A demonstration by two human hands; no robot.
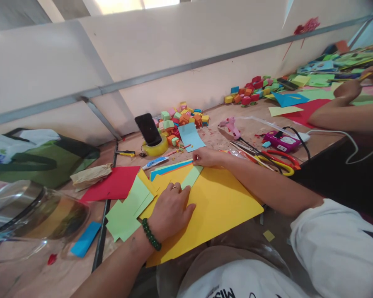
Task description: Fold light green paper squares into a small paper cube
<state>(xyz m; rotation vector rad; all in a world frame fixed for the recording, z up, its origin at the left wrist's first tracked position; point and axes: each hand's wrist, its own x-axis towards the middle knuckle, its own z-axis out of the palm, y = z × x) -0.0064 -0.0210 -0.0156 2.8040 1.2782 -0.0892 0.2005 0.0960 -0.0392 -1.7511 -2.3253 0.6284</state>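
Note:
A large yellow sheet [220, 203] lies at the table's front edge, over blue and green sheets. On it rests a narrow light green paper strip [192, 176], slanting away to the right. My left hand [174, 207], with a ring and a green bead bracelet, lies on the yellow sheet with its fingertips at the strip's near end, fingers spread. At the strip's far end my right hand [207, 158] is closed, its fingertips pinched on the strip. Light green paper pieces [129, 211] lie left of my left hand.
A phone [148, 129] leans in a yellow tape roll [155, 148]. Folded paper cubes [183, 119] are piled behind. A pink glue gun [231, 127], scissors [279, 161] and a purple box [281, 141] stand right; a glass jug [59, 211] left. Another person's hands [349, 91] are far right.

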